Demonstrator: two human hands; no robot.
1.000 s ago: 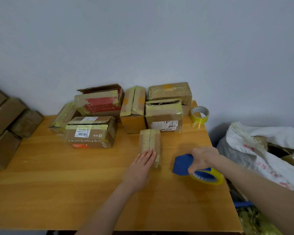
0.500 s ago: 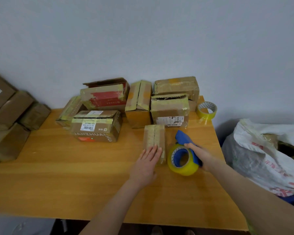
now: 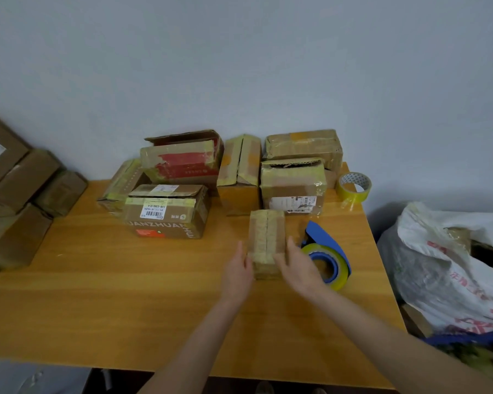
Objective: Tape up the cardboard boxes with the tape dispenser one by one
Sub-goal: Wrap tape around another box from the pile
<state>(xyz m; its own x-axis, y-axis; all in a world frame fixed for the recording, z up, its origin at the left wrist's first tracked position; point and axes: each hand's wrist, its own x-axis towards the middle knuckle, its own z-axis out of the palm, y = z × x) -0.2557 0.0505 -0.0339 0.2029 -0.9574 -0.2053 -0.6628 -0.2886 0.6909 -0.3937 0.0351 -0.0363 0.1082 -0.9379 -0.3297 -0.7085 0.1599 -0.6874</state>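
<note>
My left hand (image 3: pixel 236 270) lies flat and unclenched against the left side of the small brown tape-wrapped cardboard box (image 3: pixel 266 234), centre of the frame on the wooden bench (image 3: pixel 125 294). My right hand (image 3: pixel 300 267) rests loosely on its near right corner, fingers relaxed. The blue tape dispenser with its yellow roll (image 3: pixel 325 240) lies just right of that hand. Larger taped cardboard boxes (image 3: pixel 165 211) stand behind.

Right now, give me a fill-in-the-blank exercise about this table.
The left hand and right hand flank the small box, which lies to the ____ of the tape dispenser.
The dispenser's body is ____.
The loose tape roll near the wall is ____.
Missing words: left, blue, yellow.
</note>
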